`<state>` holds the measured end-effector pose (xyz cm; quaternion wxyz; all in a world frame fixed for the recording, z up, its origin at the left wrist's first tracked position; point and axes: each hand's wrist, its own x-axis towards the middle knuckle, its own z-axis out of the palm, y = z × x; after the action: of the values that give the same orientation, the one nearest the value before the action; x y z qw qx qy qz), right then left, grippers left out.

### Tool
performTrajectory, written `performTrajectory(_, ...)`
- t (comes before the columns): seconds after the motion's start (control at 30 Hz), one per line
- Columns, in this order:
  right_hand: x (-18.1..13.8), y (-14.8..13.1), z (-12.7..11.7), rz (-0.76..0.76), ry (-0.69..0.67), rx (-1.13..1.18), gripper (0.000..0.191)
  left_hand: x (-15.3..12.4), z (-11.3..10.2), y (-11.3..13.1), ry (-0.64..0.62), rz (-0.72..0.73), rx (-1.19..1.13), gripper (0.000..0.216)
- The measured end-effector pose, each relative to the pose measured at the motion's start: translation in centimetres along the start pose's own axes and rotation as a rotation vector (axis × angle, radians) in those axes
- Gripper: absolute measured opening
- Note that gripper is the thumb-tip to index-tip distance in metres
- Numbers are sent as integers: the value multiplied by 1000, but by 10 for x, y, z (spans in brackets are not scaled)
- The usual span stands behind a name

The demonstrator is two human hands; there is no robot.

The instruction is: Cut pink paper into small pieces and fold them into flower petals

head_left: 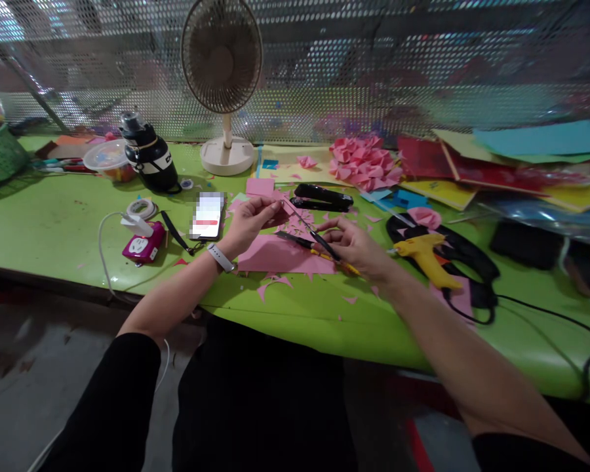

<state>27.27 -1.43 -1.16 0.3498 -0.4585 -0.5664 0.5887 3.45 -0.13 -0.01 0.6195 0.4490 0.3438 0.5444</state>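
My left hand (255,219), with a white band on the wrist, has its thumb and fingertips pinched together near the tip of a slim dark tool. What the pinch holds is too small to make out. My right hand (349,246) grips that slim dark pointed tool (302,219), angled toward my left fingertips. Just below it a dark blade (295,240) and black-and-yellow handles show; I cannot tell whether they join the held tool. Beneath my hands lie a folded sheet of pink paper (280,257) and many pink paper scraps (297,226). A black stapler (322,196) lies behind them.
Pink paper petals (364,162) are heaped behind. At right are a yellow glue gun (427,259) with cord and stacked coloured paper (541,144). Left are a phone (208,216), pink power adapter (144,244), tape roll (141,208) and black bottle (150,157). A fan (226,156) stands behind.
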Motion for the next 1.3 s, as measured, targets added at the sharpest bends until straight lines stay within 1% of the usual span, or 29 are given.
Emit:
performTrajectory(0.17,-1,-3,2,57,26,27,62,2,-4,-3,-43,33,-30,23)
performTrajectory(0.23,0,-3,1,85,18,8,61,3,-5,-5,-59,52,-28,26)
performTrajectory(0.33,0,-1,-2,133,-23,-49,57,4,-6,-6,-78,60,-4,27)
performTrajectory(0.43,-1,-1,-3,165,-88,-91,53,4,-6,-7,-72,41,43,24)
performTrajectory(0.5,-2,-3,-3,167,-143,-124,54,4,-6,-7,-65,26,79,22)
performTrajectory(0.57,-4,-5,-2,146,-165,-163,55,4,-6,-6,-63,22,104,20)
performTrajectory(0.83,-7,-5,-3,69,-113,-238,54,5,-8,-4,-69,15,83,14)
performTrajectory(1.07,-6,-4,-1,59,-93,-247,52,4,-7,-3,-51,3,86,15)
performTrajectory(1.3,-8,-8,2,62,-78,-271,50,5,-7,-6,-65,22,43,19)
